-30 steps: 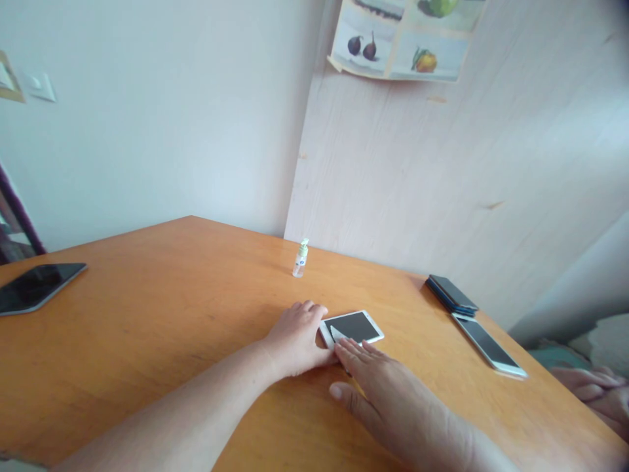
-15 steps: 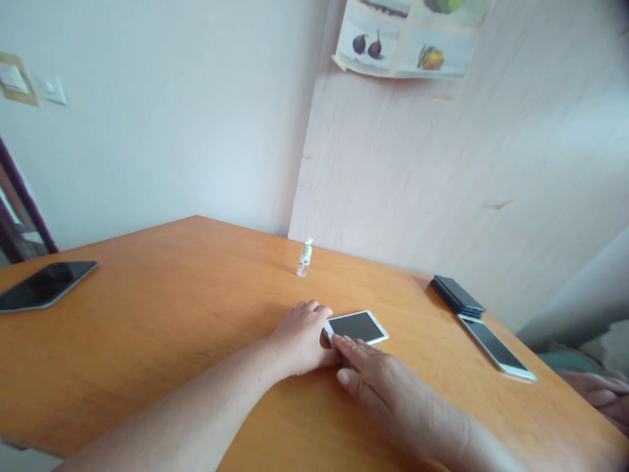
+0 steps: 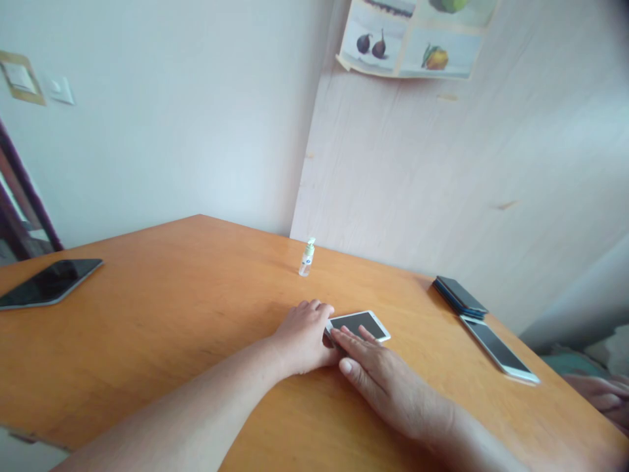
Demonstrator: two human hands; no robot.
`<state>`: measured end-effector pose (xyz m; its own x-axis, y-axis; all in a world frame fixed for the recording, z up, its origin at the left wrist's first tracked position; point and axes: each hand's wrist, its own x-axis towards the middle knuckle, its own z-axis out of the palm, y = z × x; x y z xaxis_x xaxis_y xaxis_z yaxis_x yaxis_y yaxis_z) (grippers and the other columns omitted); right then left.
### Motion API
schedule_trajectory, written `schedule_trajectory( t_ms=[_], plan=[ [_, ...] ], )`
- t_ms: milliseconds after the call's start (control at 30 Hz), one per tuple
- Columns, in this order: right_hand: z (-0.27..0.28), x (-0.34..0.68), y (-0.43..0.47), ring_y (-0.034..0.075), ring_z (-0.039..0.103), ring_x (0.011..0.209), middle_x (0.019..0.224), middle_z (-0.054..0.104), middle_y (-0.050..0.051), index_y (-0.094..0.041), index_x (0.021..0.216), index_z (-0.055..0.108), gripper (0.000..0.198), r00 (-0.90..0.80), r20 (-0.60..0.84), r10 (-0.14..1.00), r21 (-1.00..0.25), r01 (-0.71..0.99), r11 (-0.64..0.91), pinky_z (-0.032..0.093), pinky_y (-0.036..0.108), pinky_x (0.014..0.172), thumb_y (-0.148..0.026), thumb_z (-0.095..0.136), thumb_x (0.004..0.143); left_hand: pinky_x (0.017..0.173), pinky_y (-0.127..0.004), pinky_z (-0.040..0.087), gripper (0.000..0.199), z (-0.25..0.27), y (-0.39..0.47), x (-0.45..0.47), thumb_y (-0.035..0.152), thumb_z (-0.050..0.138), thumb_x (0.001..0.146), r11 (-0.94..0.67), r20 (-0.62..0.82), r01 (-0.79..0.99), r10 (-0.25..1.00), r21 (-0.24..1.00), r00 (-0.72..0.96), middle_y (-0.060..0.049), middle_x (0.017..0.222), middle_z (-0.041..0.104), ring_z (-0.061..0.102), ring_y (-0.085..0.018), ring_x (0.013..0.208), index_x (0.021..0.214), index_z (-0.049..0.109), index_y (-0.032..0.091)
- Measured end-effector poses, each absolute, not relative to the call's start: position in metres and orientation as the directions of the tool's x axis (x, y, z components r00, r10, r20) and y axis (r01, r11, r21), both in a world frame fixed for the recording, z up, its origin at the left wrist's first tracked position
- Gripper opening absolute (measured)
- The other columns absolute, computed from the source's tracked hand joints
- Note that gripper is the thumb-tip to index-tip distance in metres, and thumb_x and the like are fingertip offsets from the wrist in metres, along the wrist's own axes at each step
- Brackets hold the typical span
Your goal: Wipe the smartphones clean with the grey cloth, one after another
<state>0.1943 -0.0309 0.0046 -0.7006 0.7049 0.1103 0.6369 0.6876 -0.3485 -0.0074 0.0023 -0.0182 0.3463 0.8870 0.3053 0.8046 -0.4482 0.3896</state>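
Both bare hands meet over a white, rectangular smartphone with a dark screen (image 3: 351, 322), which lies face up on a broad orange-brown wooden table (image 3: 171, 295), near the middle of the view. The left hand (image 3: 305, 335) is clamped around the phone's left end, its fingers at the far corner and its thumb along the near side. The right hand (image 3: 390, 383) comes in from the near right, loosely spread, with its fingers straight out over the screen and its thumb held apart from them. Whether those fingertips press on the glass or hover just above it cannot be told.

Beyond the hands, a small clear bottle with a pale green pump top (image 3: 305, 259) stands upright. Far to the left lies a flat black device with a light rim (image 3: 52, 282). On the right, a dark, blue-edged flat stack (image 3: 459, 296) touches or nearly touches a second white phone with a dark screen (image 3: 501, 351). At the right edge, another person's hand (image 3: 599, 390) shows beside the table. A paper sheet of painted fruit (image 3: 413, 39) hangs on the pale wall.
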Motion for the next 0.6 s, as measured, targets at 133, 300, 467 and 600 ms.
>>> schedule_trajectory(
  t_ms=[133,300,467,600],
  plan=[
    [-0.013,0.216,0.005,0.029,0.035,0.141,0.148,0.046,0.013,-0.017,0.149,0.038,0.056,-0.506,0.171,0.845,-0.257,0.805,0.534,0.019,0.059,0.118,-0.047,0.03,0.102,0.088,-0.041,0.048,0.061,-0.015,0.002,-0.006,0.056,0.075,0.062,-0.428,0.261,0.806,0.901,0.408,0.346,-0.01,0.11,0.062,0.058,-0.032,0.104,0.108,0.056,0.021],
    [-0.022,0.223,0.018,0.031,0.031,0.143,0.15,0.043,0.016,-0.013,0.148,0.038,0.062,-0.419,0.163,0.893,-0.211,0.87,0.446,0.019,0.062,0.116,-0.052,0.029,0.101,0.089,-0.041,0.047,0.064,-0.013,0.001,-0.006,0.052,0.077,0.061,-0.422,0.258,0.803,0.904,0.422,0.34,-0.011,0.113,0.062,0.058,-0.032,0.106,0.111,0.055,0.02],
    [-0.009,0.201,-0.008,0.026,0.031,0.143,0.154,0.037,0.011,-0.02,0.151,0.033,0.059,-0.665,0.15,0.732,-0.289,0.678,0.675,0.022,0.051,0.119,-0.049,0.036,0.1,0.09,-0.041,0.047,0.06,-0.016,0.002,-0.006,0.056,0.072,0.066,-0.443,0.294,0.785,0.892,0.433,0.342,-0.011,0.11,0.063,0.059,-0.032,0.106,0.111,0.054,0.02],
    [-0.013,0.211,0.005,0.027,0.033,0.142,0.151,0.043,0.01,-0.021,0.149,0.037,0.056,-0.568,0.155,0.809,-0.26,0.766,0.588,0.016,0.057,0.119,-0.049,0.03,0.102,0.09,-0.042,0.047,0.064,-0.016,0.002,-0.006,0.053,0.076,0.063,-0.432,0.276,0.789,0.899,0.437,0.339,-0.011,0.114,0.063,0.059,-0.032,0.106,0.113,0.054,0.021]
  ],
)
